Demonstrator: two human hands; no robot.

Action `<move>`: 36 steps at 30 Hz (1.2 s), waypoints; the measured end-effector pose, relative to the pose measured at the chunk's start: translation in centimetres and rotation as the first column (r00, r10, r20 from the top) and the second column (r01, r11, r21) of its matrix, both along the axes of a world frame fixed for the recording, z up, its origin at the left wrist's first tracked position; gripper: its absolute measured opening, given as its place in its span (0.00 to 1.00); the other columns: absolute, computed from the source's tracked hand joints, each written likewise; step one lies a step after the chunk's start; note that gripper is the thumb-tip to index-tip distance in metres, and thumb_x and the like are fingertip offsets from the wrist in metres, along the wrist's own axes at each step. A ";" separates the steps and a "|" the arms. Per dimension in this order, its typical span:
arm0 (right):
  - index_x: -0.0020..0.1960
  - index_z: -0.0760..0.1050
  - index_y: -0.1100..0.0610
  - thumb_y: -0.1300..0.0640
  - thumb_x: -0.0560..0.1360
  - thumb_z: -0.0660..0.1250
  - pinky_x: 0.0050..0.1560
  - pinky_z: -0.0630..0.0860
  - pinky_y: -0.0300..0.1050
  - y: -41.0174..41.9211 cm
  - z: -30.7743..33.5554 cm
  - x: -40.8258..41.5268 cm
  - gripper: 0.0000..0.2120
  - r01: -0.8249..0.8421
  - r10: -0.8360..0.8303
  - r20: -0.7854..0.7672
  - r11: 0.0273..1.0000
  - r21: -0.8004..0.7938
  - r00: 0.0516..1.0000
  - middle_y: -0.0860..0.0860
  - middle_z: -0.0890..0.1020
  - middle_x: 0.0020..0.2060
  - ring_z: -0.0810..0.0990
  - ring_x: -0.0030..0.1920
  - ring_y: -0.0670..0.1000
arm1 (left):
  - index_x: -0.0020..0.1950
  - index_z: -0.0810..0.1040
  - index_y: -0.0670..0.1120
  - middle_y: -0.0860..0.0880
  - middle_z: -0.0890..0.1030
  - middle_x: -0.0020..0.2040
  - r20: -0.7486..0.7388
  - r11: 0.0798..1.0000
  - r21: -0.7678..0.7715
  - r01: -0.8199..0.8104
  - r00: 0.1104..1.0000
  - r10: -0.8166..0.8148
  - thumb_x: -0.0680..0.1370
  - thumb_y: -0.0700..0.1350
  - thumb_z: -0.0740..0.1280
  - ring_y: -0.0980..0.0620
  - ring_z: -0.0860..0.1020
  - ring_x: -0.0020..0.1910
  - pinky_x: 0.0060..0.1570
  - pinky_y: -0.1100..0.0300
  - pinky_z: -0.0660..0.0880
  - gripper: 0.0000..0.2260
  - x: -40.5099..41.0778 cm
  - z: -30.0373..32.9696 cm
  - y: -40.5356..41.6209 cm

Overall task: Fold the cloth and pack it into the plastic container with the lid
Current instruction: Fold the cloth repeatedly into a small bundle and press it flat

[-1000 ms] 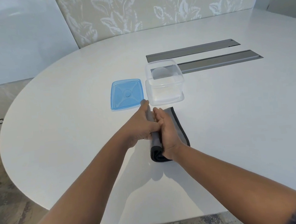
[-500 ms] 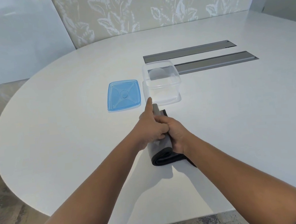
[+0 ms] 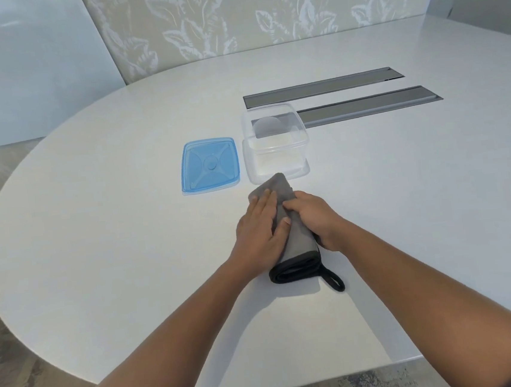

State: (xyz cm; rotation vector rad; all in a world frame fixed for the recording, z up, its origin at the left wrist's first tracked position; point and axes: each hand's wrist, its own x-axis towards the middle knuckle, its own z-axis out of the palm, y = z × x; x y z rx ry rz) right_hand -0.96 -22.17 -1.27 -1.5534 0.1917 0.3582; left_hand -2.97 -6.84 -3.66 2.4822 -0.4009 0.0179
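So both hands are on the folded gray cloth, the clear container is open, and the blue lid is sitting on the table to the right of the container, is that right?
Not quite: the head view shows the blue lid lying to the left of the clear container, not the right. The rest holds: the left hand and right hand are both on the folded gray cloth, and the container is open on the table.

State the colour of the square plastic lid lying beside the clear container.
The square plastic lid is translucent blue, seen in the head view.

On the white desk [image 3: 96, 239], the left hand [image 3: 259, 230] lies flat on the folded grey cloth [image 3: 296, 245]; the right hand [image 3: 313, 219] grips it. Just beyond stand the clear container [image 3: 275, 157] and, left of it, the blue lid [image 3: 209, 165].
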 end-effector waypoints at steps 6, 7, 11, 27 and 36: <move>0.52 0.78 0.58 0.59 0.79 0.61 0.41 0.81 0.46 -1.1 -0.9 0.1 0.08 0.097 -0.087 -0.082 0.986 0.138 0.993 0.56 0.84 0.46 0.83 0.42 0.52 | 0.84 0.41 0.53 0.54 0.42 0.84 -0.025 0.983 0.170 0.068 0.998 -0.065 0.83 0.65 0.47 0.53 0.39 0.82 0.76 0.53 0.40 0.33 -0.1 -1.1 -1.0; 0.52 0.76 0.57 0.59 0.78 0.61 0.39 0.80 0.45 -1.0 -1.0 0.0 0.06 0.106 -0.101 -0.054 0.990 0.089 0.993 0.55 0.83 0.46 0.82 0.42 0.51 | 0.84 0.40 0.54 0.54 0.41 0.84 -0.036 0.979 0.190 0.072 0.997 -0.066 0.83 0.65 0.47 0.53 0.38 0.82 0.76 0.53 0.40 0.33 0.0 -1.2 -1.0; 0.73 0.64 0.46 0.53 0.79 0.61 0.47 0.78 0.46 -0.1 -1.1 -0.3 0.23 0.126 -0.102 0.121 0.968 -0.216 0.987 0.51 0.81 0.55 0.82 0.51 0.51 | 0.84 0.41 0.55 0.55 0.41 0.84 -0.089 0.967 0.234 0.098 0.993 -0.079 0.82 0.67 0.45 0.53 0.37 0.82 0.78 0.48 0.40 0.33 0.2 -1.4 -0.3; 0.81 0.58 0.53 0.43 0.84 0.47 0.78 0.53 0.54 3.7 -2.6 -3.4 0.29 0.136 0.280 0.306 0.495 -0.858 0.910 0.53 0.58 0.82 0.51 0.81 0.52 | 0.81 0.35 0.59 0.56 0.41 0.84 -0.085 0.904 0.366 0.221 0.975 -0.203 0.81 0.57 0.60 0.49 0.35 0.81 0.79 0.43 0.46 0.38 1.2 -2.4 0.7; 0.83 0.45 0.52 0.34 0.79 0.36 0.80 0.49 0.53 2.9 -3.5 -3.9 0.38 0.166 0.305 0.343 0.484 -0.859 0.889 0.58 0.53 0.83 0.49 0.82 0.56 | 0.82 0.49 0.59 0.54 0.53 0.81 0.132 0.886 0.443 0.136 0.968 -0.214 0.77 0.63 0.61 0.45 0.51 0.79 0.73 0.43 0.56 0.37 3.0 -1.4 0.2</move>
